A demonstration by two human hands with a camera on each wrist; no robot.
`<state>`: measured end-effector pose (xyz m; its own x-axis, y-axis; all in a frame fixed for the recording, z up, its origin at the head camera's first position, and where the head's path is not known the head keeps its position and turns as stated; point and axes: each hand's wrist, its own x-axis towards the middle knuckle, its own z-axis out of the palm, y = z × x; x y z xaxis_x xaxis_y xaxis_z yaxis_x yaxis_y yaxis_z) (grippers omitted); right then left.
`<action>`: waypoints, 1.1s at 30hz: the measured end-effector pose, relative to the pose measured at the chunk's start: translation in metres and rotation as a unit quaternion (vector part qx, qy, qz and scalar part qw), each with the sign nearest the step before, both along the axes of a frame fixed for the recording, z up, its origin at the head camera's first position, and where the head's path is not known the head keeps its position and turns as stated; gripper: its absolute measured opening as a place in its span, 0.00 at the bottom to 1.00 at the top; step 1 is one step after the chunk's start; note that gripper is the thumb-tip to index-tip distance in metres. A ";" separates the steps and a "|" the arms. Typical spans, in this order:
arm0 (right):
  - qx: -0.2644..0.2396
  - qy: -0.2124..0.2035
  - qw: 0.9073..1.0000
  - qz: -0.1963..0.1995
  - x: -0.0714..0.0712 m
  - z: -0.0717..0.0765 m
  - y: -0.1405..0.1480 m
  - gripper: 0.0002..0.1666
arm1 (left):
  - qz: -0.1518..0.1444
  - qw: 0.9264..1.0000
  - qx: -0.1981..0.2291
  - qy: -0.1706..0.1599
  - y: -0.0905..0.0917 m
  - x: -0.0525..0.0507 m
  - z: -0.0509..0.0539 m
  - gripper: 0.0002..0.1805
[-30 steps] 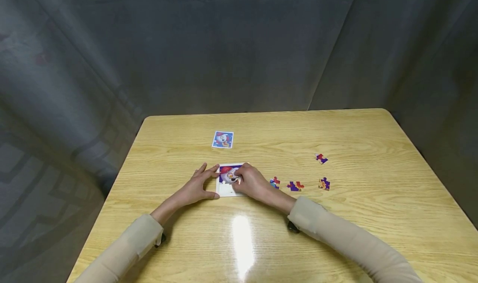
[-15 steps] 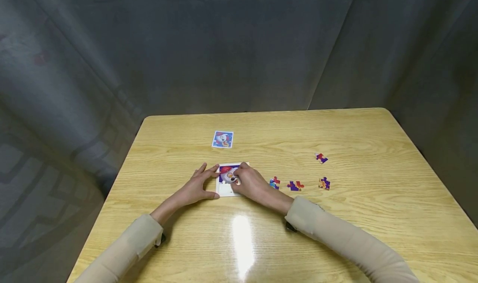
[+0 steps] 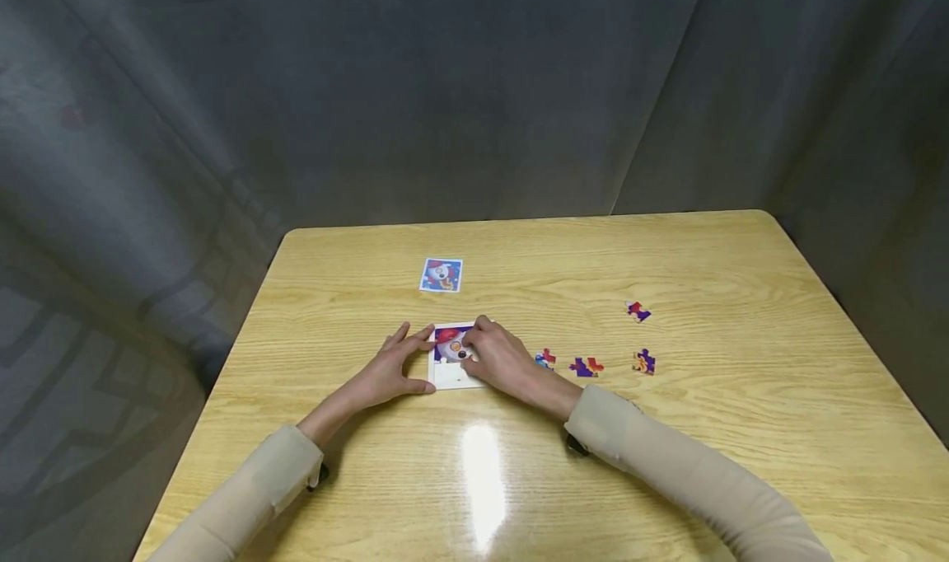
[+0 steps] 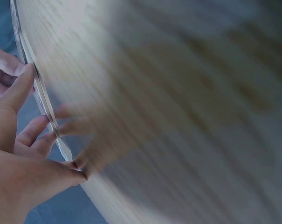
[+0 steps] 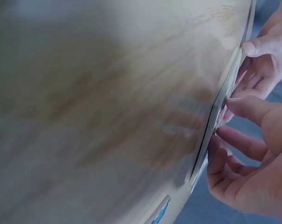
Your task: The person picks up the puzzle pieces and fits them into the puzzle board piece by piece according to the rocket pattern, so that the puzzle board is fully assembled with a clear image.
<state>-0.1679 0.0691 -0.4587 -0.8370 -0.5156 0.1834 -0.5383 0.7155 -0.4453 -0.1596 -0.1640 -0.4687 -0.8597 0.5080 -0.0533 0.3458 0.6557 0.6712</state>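
Note:
A white-framed puzzle board (image 3: 455,377) lies on the table in the head view. Its upper part shows a white character with a red hat; the lower part is bare white. My left hand (image 3: 389,372) rests against the board's left edge, thumb near the front corner and fingers extended farther up. Over the board's right side, my right hand (image 3: 507,366) has its thumb and index finger around a puzzle piece (image 3: 470,353), mostly hidden by the fingers. Both wrist views show the board (image 4: 45,100) edge-on, with the right hand's thumb and index finger (image 5: 243,140) at its surface.
Loose puzzle pieces lie right of the board: a blue-red one (image 3: 545,359), a purple-red one (image 3: 586,367), a purple-orange one (image 3: 644,362) and a red-purple one (image 3: 638,311). A picture card (image 3: 441,275) lies behind the board on the wooden table (image 3: 356,273).
The right hand's thumb and index finger have shifted slightly over the board's right side, around the piece there. My left hand and the loose pieces have stayed in place.

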 end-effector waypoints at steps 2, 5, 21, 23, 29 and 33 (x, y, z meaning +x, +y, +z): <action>0.001 -0.006 1.000 0.000 -0.001 0.000 0.000 0.16 | 0.000 1.000 0.001 0.000 0.000 0.000 0.000 0.33; -0.005 -0.011 1.000 -0.001 -0.002 -0.001 0.000 0.15 | 0.000 1.000 0.002 0.001 -0.001 0.001 -0.001 0.33; -0.118 -0.022 0.992 -0.031 0.007 0.020 0.047 0.15 | 0.005 1.000 -0.002 0.000 -0.001 0.000 -0.003 0.34; -0.127 -0.013 0.991 -0.038 0.006 0.020 0.056 0.15 | 0.005 1.000 -0.002 -0.001 -0.001 0.000 -0.003 0.34; -0.142 -0.004 0.988 -0.058 0.001 0.017 0.085 0.15 | 0.007 1.000 -0.004 -0.001 -0.001 -0.001 -0.003 0.34; -0.137 0.002 0.987 -0.081 -0.003 0.013 0.108 0.15 | 0.005 1.000 -0.003 -0.006 0.000 -0.001 -0.004 0.34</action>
<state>-0.1706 0.1772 -0.4458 -0.9036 -0.3051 0.3008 -0.4284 0.6455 -0.6323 -0.1608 -0.1641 -0.4724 -0.8644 0.4984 -0.0657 0.3310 0.6627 0.6718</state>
